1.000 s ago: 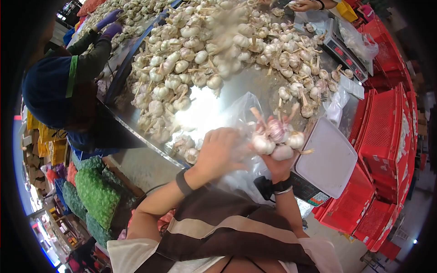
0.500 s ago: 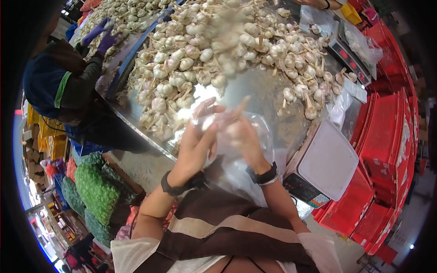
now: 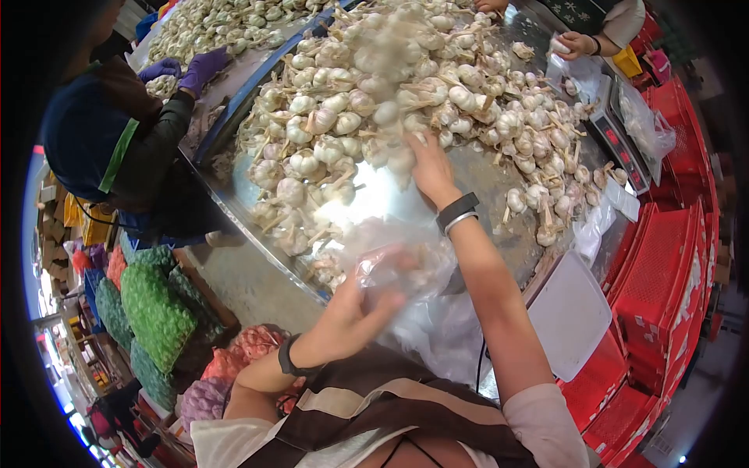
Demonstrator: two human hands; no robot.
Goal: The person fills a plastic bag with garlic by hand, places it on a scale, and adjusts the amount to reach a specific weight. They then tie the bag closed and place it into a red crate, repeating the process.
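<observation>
A large pile of whitish garlic bulbs [image 3: 343, 101] with dry stems covers the metal table [image 3: 484, 195]. At the pile's near edge, my right hand [image 3: 429, 165] reaches onto the bulbs; its fingertips are blurred among them, so its grip is unclear. Nearer my body, my left hand [image 3: 363, 300] holds a clear plastic bag [image 3: 425, 269], slightly blurred, with some pale contents inside. More thin clear plastic hangs below the bag, by my apron.
A scale with a white plate [image 3: 571, 316] stands at the right, beside red crates [image 3: 655, 273]. Another scale [image 3: 616, 144] is farther back. A co-worker in purple gloves [image 3: 204, 72] is at left; another person's hand [image 3: 576, 45] is top right. Net sacks [image 3: 148, 308] lie lower left.
My right hand has left the bag and stretched forward to the garlic. My left hand, still with the bag, sits a little lower. The view has shifted, and a co-worker's hand shows more at top right.
</observation>
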